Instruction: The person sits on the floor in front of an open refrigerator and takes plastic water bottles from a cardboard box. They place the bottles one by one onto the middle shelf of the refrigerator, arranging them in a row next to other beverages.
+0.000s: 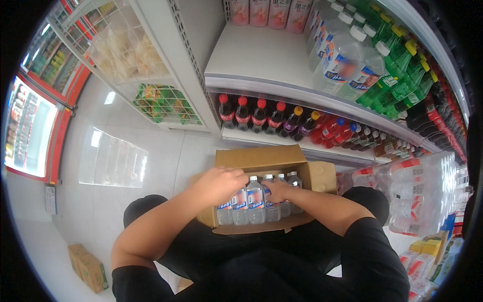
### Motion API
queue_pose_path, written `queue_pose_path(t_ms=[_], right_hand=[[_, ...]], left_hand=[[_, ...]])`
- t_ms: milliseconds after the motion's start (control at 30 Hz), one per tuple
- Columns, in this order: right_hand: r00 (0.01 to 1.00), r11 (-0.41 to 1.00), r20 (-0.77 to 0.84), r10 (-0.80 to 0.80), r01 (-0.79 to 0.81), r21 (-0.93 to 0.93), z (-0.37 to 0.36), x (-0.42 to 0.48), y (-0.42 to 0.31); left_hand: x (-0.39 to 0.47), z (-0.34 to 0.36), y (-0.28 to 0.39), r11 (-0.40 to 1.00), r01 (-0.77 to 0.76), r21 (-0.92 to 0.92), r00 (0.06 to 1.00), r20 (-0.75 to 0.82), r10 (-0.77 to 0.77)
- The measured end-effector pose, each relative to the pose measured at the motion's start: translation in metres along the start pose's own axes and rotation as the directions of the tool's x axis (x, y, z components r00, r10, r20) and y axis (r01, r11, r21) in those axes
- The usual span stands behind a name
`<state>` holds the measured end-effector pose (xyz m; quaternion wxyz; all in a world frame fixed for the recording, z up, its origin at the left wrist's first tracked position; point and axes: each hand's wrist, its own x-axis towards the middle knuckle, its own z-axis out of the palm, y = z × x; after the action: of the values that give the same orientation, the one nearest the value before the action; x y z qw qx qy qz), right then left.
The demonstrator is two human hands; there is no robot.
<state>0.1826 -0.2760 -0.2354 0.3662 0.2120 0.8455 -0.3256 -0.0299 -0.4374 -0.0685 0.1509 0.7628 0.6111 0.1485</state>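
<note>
An open cardboard box stands on the floor between my knees. In it, clear plastic bottles with white caps and blue-and-white labels stand upright in rows. My left hand is over the box's left end, its fingers curled above the bottles there. It covers their caps, so whether it grips one is hidden. Farther right, my right hand reaches in from the side, with its fingers around the upper part of a labelled bottle in the front row.
Before me a white shelf holds pink drink cartons, large clear bottles and green bottles. Dark cola bottles line the lower shelf. A wire rack rises at left; shrink-wrapped bottle packs stand at right.
</note>
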Motion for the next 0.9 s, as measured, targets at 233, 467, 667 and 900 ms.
queue_pose_path(t_ms=[233,467,667,900], right_hand=[[0.983,0.987,-0.174,0.059,-0.031,0.158,0.026,0.018,0.028],[0.975,0.982,-0.209,0.073,-0.034,0.186,0.024,0.01,0.019],[0.967,0.981,-0.245,0.075,-0.027,0.192,0.02,0.017,0.03],[0.969,0.968,-0.221,0.106,-0.05,0.245,-0.019,-0.022,0.0]], left_hand=[[0.003,0.003,0.002,1.0,0.023,-0.008,0.996,0.087,-0.022],[0.005,0.008,0.009,1.0,0.029,-0.005,0.986,0.162,-0.028],[0.012,0.004,0.02,0.999,0.046,0.0,0.973,0.226,-0.045],[0.009,0.026,0.005,0.97,0.113,-0.213,0.975,0.21,-0.068]])
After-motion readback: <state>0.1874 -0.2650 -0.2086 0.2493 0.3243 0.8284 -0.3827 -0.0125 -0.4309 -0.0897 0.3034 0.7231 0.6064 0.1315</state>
